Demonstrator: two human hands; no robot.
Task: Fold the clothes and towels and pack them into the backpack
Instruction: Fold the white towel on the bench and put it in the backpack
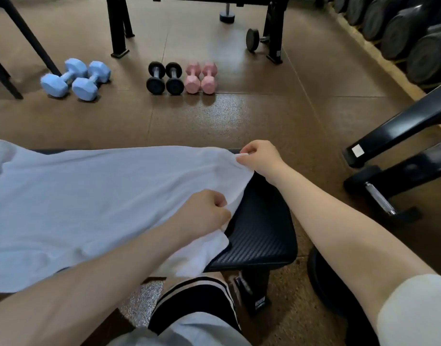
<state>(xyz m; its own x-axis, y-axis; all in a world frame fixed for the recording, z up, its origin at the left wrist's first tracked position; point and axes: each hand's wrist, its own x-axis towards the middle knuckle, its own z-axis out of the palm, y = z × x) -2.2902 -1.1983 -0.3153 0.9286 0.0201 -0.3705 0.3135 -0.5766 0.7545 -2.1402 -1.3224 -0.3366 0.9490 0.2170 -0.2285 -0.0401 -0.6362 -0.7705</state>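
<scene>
- Progress, head view: folding has barely started. A white towel (89, 196) lies spread over the black padded bench (261, 236), mostly in one flat layer, with no finished fold that I can make out.
- Its right end sits where the bench pad is bare; a flap hangs off the near edge toward the person's knee (199, 303).
- No backpack is in view, and no stack of folded items shows, so as far as this view tells, packing is all still to do. Other clothes, if any, are out of frame.
- Left hand (204, 216): closed into a loose fist on the towel's near right corner, cloth bunched under the curled fingers, forearm coming in low from the bottom left and resting across the fabric.
- Right hand (260, 156): reaching farther out, thumb and fingertips pinching the far right corner at the bench's far edge, wrist bent slightly, forearm stretched in from the lower right with a pale sleeve (414, 313) at the upper arm.
- Both corners of the right end are thus held, the cloth between them slightly lifted and creased. Judging by that, the step in hand is likely carrying this end leftward for a first fold.
- Beyond, blue dumbbells (74, 79), black dumbbells (164, 78) and pink dumbbells (200, 78) sit on the brown floor (264, 116), well apart from the bench.
</scene>
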